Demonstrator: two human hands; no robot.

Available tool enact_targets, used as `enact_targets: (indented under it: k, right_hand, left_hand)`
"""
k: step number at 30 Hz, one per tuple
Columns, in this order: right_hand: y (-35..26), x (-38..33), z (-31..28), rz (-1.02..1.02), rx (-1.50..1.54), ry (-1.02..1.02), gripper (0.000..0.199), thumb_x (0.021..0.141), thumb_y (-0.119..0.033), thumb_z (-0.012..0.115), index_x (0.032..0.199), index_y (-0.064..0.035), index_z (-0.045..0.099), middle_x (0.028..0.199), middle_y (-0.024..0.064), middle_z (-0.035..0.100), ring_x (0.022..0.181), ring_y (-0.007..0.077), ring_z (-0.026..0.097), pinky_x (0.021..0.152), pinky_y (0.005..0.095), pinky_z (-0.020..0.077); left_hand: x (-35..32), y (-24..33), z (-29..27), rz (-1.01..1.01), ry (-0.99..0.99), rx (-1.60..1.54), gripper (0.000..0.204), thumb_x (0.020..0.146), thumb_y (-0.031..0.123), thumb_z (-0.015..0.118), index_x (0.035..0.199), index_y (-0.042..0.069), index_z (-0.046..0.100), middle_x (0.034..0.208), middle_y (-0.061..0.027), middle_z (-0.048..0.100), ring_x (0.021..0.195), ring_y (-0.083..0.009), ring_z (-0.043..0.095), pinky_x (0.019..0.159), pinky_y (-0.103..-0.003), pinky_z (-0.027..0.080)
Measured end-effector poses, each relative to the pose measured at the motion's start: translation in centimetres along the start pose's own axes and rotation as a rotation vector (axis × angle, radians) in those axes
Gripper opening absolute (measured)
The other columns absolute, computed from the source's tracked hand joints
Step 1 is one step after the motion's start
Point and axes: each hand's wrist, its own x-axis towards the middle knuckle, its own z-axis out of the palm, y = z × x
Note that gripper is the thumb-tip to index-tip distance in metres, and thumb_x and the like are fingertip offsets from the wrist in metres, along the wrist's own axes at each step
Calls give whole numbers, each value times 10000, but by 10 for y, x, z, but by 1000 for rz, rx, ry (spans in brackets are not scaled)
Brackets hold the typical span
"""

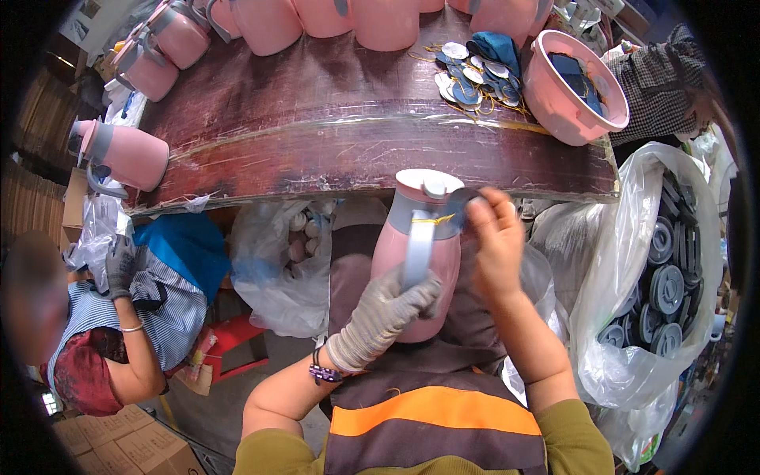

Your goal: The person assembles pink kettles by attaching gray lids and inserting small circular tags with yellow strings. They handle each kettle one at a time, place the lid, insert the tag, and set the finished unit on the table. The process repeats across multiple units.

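A pink vacuum jug (388, 257) with a grey collar and white top stands upright over my lap, in front of the table edge. My left hand (384, 317), in a grey knitted glove, is wrapped round the lower part of its pale handle (420, 241). A yellow string (445, 218) is looped round the top of the handle. At the jug's right side my bare right hand (497, 237) pinches a dark hang tag (461, 204), blurred by motion, on that string.
Tags with yellow strings (475, 75) lie by a pink basin (534, 87) on the dark red table (317, 119). More pink jugs (265, 24) line its far side. Grey lids (667, 289) fill a plastic bag at right. At left, a co-worker's gloved hand (121, 265) handles clear plastic.
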Motion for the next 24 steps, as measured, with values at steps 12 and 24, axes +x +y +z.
enact_targets:
  k: [12,24]
  right_hand:
    - [-17,8,-43,194,35,-230,138,936,-145,562,1021,-42,599,852,29,616,726,89,569,649,221,430]
    - [15,-5,-65,324,-222,-241,179,917,-170,581,1005,-23,635,847,28,639,728,83,580,674,222,445]
  left_hand:
    - [-38,59,-50,840,357,-116,159,891,162,624,831,33,553,615,-47,551,464,-102,490,419,-235,382]
    - [109,88,-234,732,1031,513,162,919,222,593,916,60,594,850,-39,617,682,-87,553,577,-236,431]
